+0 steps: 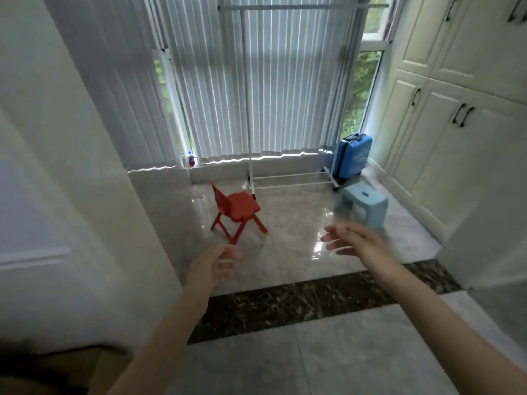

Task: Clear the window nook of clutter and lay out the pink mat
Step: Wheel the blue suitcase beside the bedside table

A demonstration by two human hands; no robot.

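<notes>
A small red plastic chair [236, 210] stands on the glossy floor of the window nook, left of centre. To its right sits a light blue stool [363, 205], and behind that a blue suitcase [352, 158] leans by the window. A white clothes rack [256, 109] stands against the blinds. My left hand [212, 266] hovers in front of the chair, fingers loosely curled, holding nothing. My right hand [352, 242] reaches forward with fingers spread, just short of the stool. No pink mat is in view.
A small bottle [190, 159] stands on the window ledge at the left. White cupboards [456, 124] line the right wall and a white wall [71, 166] the left. A dark marble strip [299, 303] crosses the floor at the nook's threshold.
</notes>
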